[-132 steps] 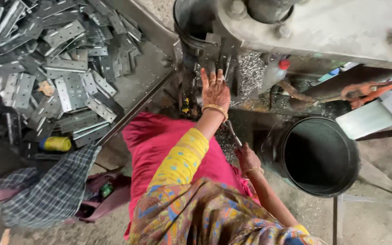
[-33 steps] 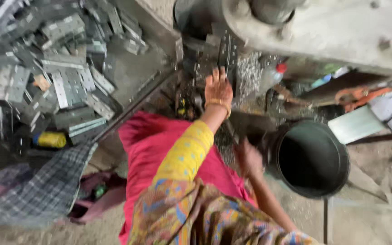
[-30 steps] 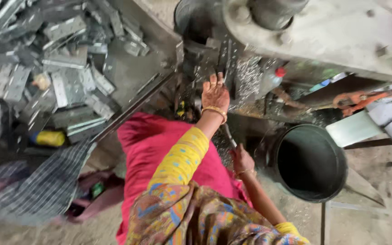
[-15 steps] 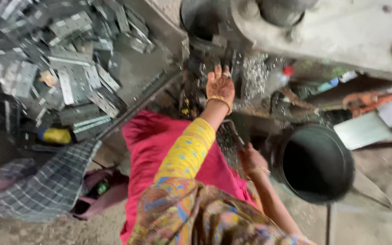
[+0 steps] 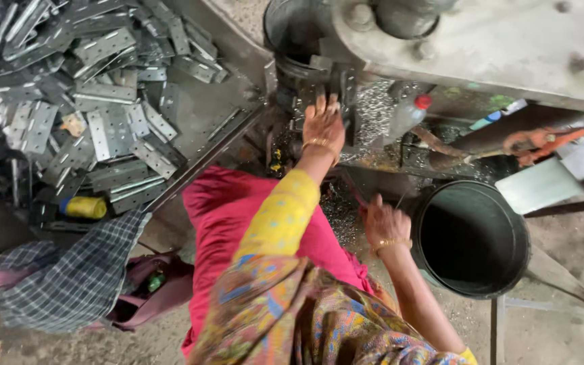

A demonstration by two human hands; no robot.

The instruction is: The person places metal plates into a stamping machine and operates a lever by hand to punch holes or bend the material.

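Still flat and open on the metal strip [image 5: 318, 101] under the press [image 5: 454, 40], left hand [image 5: 324, 125]; now lifted, right hand [image 5: 384, 223] pinching a thin rod [image 5: 358, 197] near the black bucket [image 5: 471, 238].

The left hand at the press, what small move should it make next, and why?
Probably draw the left hand back clear of the press. Its fingers lie on a metal plate right under the machine's head, while the right hand grips a thin rod beside the black bucket. Fingers that close to the tool look at risk.
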